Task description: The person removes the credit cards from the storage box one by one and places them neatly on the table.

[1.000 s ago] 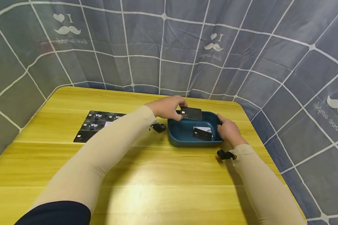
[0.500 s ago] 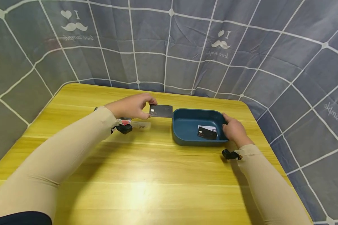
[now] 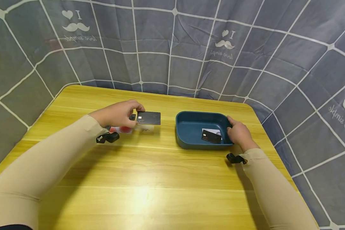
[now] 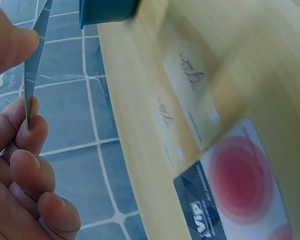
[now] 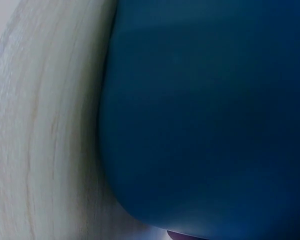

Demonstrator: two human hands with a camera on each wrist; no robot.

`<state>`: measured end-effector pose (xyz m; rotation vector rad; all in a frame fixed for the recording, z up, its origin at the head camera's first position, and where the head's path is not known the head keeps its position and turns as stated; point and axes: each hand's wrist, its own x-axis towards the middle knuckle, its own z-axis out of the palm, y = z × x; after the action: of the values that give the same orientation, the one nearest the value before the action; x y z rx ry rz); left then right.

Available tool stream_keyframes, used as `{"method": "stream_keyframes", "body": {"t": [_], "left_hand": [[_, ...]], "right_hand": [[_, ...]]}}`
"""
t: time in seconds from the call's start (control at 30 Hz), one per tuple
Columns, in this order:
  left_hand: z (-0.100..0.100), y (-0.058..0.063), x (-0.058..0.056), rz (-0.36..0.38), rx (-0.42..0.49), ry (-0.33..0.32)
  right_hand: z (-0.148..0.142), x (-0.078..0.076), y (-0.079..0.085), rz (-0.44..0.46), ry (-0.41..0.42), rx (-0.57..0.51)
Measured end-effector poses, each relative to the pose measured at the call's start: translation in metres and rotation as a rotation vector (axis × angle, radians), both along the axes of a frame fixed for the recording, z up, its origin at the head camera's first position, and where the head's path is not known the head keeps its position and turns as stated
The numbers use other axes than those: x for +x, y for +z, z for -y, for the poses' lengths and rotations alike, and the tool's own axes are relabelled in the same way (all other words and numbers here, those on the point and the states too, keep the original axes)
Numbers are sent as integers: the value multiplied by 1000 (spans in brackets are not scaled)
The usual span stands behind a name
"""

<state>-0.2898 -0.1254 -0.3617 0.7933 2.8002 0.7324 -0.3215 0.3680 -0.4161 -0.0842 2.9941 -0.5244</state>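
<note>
My left hand [image 3: 116, 114] pinches a black VIP card [image 3: 150, 118] between thumb and fingertips. In the left wrist view that card shows nearly edge-on. It is held above the table, over two cream cards [image 4: 194, 82] with script on them. Beside these lie a card with red circles [image 4: 237, 177] and a dark VIP card [image 4: 196, 200]. At the right, my right hand [image 3: 241, 134] grips the right rim of a dark blue box [image 3: 202, 146]. Inside, another black VIP card [image 3: 211, 136] lies on a white card [image 3: 219, 131].
The yellow wood-grain table [image 3: 149, 179] carries everything. A grey curtain [image 3: 155, 38] with white grid lines hangs behind its far edge and along both sides. My left forearm [image 3: 51, 159] reaches across the table's left part.
My left hand has carried the black card leftward out from over the box and lowered it toward the laid-out cards. My right hand stays on the box.
</note>
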Motion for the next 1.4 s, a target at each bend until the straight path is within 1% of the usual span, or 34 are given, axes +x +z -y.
{"method": "stream_keyframes", "body": {"t": [0.23, 0.4, 0.5, 0.77, 1.0, 1.03, 1.3, 1.4], "left_hand": [[10, -3, 7, -7, -28, 21], [20, -6, 13, 22, -28, 23], [28, -11, 17, 28, -24, 16], [56, -25, 31, 40, -90, 40], [78, -36, 43, 10, -125, 73], [80, -38, 44, 4, -125, 70], [88, -47, 53, 8, -107, 73], [89, -50, 53, 6, -119, 67]], "right_hand": [[1, 2, 1, -5, 0, 4], [1, 3, 1, -6, 1, 10], [1, 3, 1, -3, 0, 9], [1, 4, 2, 7, -1, 1], [0, 3, 3, 8, 2, 1], [0, 3, 3, 7, 3, 4], [1, 2, 2, 17, -1, -8], [1, 0, 1, 14, -4, -9]]}}
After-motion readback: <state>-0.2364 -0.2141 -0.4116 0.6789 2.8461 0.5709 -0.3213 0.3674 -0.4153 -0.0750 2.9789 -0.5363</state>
